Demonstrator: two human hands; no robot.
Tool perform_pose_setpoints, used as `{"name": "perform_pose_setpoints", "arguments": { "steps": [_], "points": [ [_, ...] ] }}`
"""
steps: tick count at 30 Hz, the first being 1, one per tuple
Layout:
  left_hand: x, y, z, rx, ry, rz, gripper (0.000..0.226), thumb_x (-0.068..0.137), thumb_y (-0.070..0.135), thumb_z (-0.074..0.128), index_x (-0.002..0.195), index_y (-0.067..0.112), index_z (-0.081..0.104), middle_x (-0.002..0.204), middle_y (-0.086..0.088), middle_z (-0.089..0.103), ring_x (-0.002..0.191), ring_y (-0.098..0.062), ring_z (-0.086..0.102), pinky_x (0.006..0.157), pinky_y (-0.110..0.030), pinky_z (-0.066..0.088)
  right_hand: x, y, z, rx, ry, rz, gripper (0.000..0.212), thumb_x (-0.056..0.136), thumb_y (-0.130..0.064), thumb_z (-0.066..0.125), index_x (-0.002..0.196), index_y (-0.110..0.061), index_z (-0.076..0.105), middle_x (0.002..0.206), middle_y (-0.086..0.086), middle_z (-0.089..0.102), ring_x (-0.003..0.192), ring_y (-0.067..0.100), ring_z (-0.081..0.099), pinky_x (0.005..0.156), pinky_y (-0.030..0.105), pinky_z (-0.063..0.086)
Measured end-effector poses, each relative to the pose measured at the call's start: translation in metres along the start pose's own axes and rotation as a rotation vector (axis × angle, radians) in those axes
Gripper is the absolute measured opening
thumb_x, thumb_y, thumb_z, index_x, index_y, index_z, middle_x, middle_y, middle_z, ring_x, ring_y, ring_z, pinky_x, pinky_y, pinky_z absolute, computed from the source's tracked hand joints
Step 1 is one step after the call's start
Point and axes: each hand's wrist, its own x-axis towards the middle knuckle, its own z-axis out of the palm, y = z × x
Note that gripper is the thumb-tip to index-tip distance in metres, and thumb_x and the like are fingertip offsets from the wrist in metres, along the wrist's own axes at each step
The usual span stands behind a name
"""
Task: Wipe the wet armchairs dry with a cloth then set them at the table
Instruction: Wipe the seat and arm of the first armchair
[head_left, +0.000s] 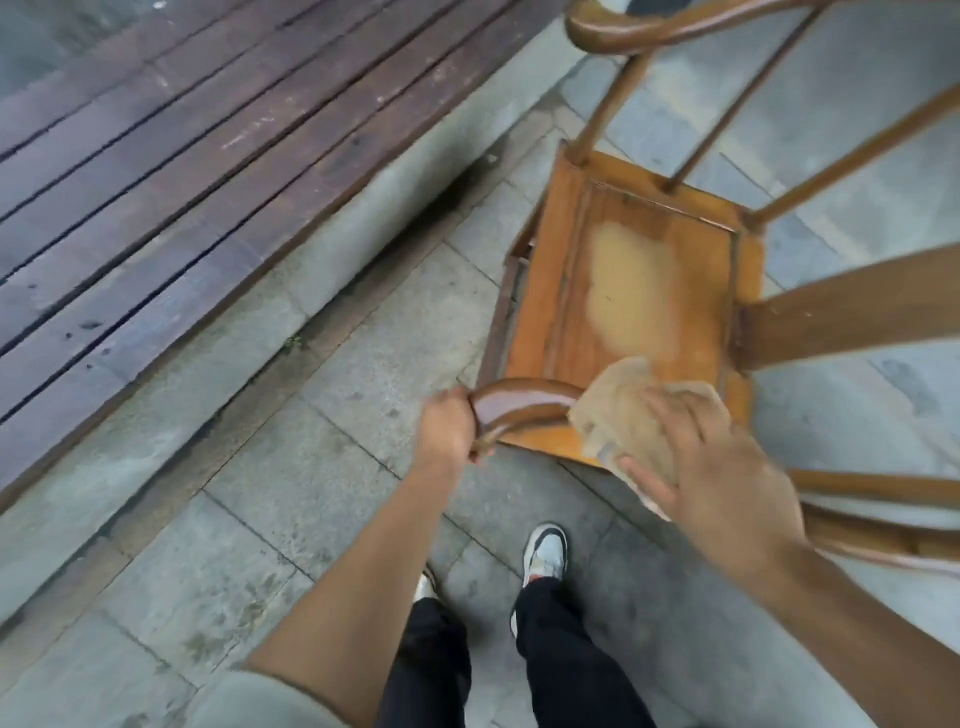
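Soft even daylight, faint shadows, slight motion blur, wide-angle edge bending.

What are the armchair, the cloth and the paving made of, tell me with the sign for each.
Armchair: wood, seemingly varnished; visible grain, orange-brown gloss on the curved armrest, a pale patch on the seat.
Cloth: soft fabric, probably; beige, matte, it bunches in folds.
Paving: grey stone or concrete slabs; rough, matte, jointed.

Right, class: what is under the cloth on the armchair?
A corner of the armchair seat; whether that patch is wet cannot be seen. The right hand presses the cloth down.
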Motion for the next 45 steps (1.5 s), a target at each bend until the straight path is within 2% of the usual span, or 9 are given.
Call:
{"name": "perform_pose_setpoints", "arguments": {
  "steps": [3,9,13,20,24,28,38,42,45],
  "points": [
    [-0.012,0.016,0.006,0.557,0.188,0.379,0.034,0.104,0.029,0.035,0.095,0.006,0.058,0.098,-0.020,0.067,0.088,-0.037,0.060,0.077,-0.042,0.046,-0.053,0.027,-0.013,0.051,-0.029,0.165,0.065,0.096,-0.064,0.053,0.145,-0.022,0.046,0.133,0.007,0.055,0.091,0.039,0.059,0.076,0.050,0.056],
    [-0.043,0.048,0.089,1.319,-0.141,0.829,0.038,0.101,0.039,0.029,0.128,0.023,0.051,0.115,-0.016,0.062,0.107,-0.042,0.059,0.091,-0.055,0.043,-0.082,0.084,-0.042,-0.028,-0.162,0.339,0.062,0.093,-0.070,0.030,0.121,-0.023,0.062,0.117,0.004,0.064,0.089,0.036,0.060,0.077,0.044,0.049],
    [-0.038,0.054,0.092,1.402,-0.272,0.733,0.024,0.095,0.034,0.039,0.112,0.022,0.051,0.093,-0.006,0.051,0.105,-0.038,0.055,0.084,-0.049,0.051,-0.038,0.074,-0.021,0.232,-0.330,0.523,0.063,0.091,-0.065,0.015,0.107,-0.024,0.060,0.109,0.007,0.069,0.094,0.035,0.066,0.066,0.042,0.042],
    [0.009,0.075,0.123,1.178,-0.388,0.342,0.037,0.080,0.052,0.043,0.097,0.028,0.064,0.100,-0.001,0.065,0.089,-0.024,0.061,0.076,-0.035,0.046,0.058,0.073,0.064,1.047,-0.844,0.636,0.080,0.101,-0.066,0.036,0.154,-0.005,0.035,0.156,0.017,0.043,0.138,0.033,0.046,0.109,0.037,0.040],
    [0.060,0.075,0.138,1.146,-0.237,0.373,0.030,0.096,0.042,0.047,0.110,0.018,0.057,0.111,-0.003,0.061,0.097,-0.024,0.060,0.074,-0.030,0.041,0.083,0.134,0.117,1.144,-0.620,0.903,0.072,0.099,-0.061,0.051,0.149,-0.010,0.043,0.125,0.003,0.061,0.107,0.023,0.062,0.074,0.027,0.046],
    [0.116,0.097,0.168,1.340,-0.149,0.413,0.053,0.093,0.041,0.052,0.139,0.016,0.044,0.137,-0.013,0.046,0.127,-0.035,0.043,0.099,-0.043,0.042,0.122,0.208,0.164,0.898,-0.182,1.243,0.067,0.101,-0.053,0.046,0.146,-0.006,0.032,0.150,0.018,0.037,0.124,0.045,0.052,0.098,0.047,0.044],
    [0.237,0.155,0.244,1.480,-0.028,0.736,0.063,0.095,0.028,0.054,0.151,0.012,0.032,0.157,-0.016,0.027,0.149,-0.035,0.012,0.120,-0.050,0.016,0.122,0.148,0.276,0.723,-0.179,1.200,0.063,0.101,-0.041,0.053,0.159,-0.037,0.028,0.170,0.000,0.012,0.133,0.050,0.037,0.106,0.056,0.037],
    [0.294,0.207,0.260,1.449,-0.095,1.027,0.050,0.095,0.023,0.045,0.139,0.000,0.048,0.150,-0.023,0.039,0.142,-0.043,0.029,0.118,-0.053,0.024,0.175,0.169,0.287,0.608,-0.019,0.876,0.056,0.099,-0.040,0.043,0.154,-0.037,0.040,0.166,0.002,0.029,0.118,0.053,0.051,0.100,0.061,0.044],
    [0.336,0.253,0.281,1.405,-0.169,1.178,0.049,0.094,0.022,0.039,0.136,-0.002,0.051,0.146,-0.022,0.044,0.135,-0.041,0.041,0.115,-0.052,0.032,0.242,0.225,0.290,0.543,-0.072,0.857,0.058,0.099,-0.052,0.025,0.156,-0.048,0.026,0.170,-0.009,0.012,0.143,0.046,0.029,0.114,0.058,0.032]
  ]
}}
